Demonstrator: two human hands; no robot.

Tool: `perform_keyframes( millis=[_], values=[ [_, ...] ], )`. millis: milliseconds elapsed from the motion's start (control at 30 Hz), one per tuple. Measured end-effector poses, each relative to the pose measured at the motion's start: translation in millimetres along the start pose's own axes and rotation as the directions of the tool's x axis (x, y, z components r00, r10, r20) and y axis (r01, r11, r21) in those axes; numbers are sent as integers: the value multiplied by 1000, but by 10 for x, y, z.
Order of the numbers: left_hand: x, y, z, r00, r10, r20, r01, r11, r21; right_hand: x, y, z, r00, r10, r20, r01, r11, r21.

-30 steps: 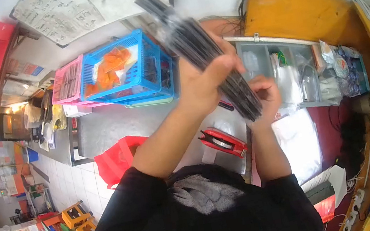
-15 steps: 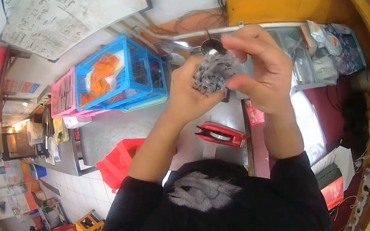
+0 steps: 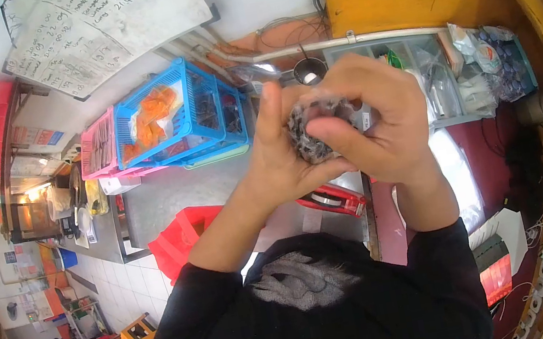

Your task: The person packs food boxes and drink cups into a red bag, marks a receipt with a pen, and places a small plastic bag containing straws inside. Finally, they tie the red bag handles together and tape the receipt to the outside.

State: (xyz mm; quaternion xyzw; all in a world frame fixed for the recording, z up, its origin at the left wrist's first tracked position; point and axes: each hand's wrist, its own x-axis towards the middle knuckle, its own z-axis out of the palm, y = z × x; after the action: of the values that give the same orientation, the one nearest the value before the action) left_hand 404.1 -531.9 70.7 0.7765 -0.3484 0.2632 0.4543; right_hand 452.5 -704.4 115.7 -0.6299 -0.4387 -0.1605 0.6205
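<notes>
A bundle of crinkled, clear-grey plastic (image 3: 305,141) is between my two hands, above the metal counter. My left hand (image 3: 272,158) wraps round its left side and underside, with one finger sticking up. From the right, my right hand (image 3: 388,117) closes on the bundle, its thumb pressed onto the top and its fingers curled over the far side. Much of the plastic is hidden by the fingers. Below my hands on the counter lies a red holder with a pale roll in it, like a tape dispenser (image 3: 340,202), partly covered by my left hand.
The metal counter (image 3: 157,196) holds a blue basket (image 3: 158,156) with orange packets, a pink basket (image 3: 98,149) and a red bag (image 3: 173,247). Beyond my hands stands a dark round container (image 3: 309,70). Clear bins (image 3: 441,87) with plastic packs are at the right.
My right hand has moved left and closed onto the bundle, its thumb now on top. Earlier its fingers were spread beside the plastic. The camera view has shifted slightly.
</notes>
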Motion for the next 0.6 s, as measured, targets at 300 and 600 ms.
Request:
perform_keyframes(
  millis=[300, 600],
  values=[
    [106, 182, -54, 999, 41, -27, -37, 988, 147, -89, -9, -12, 993, 102, 64, -109, 987, 122],
    [107, -58, 28, 997, 74, -1, -70, 946, 317, -3, 2, -425, 952, 241, -191, -194, 952, 236]
  ],
)
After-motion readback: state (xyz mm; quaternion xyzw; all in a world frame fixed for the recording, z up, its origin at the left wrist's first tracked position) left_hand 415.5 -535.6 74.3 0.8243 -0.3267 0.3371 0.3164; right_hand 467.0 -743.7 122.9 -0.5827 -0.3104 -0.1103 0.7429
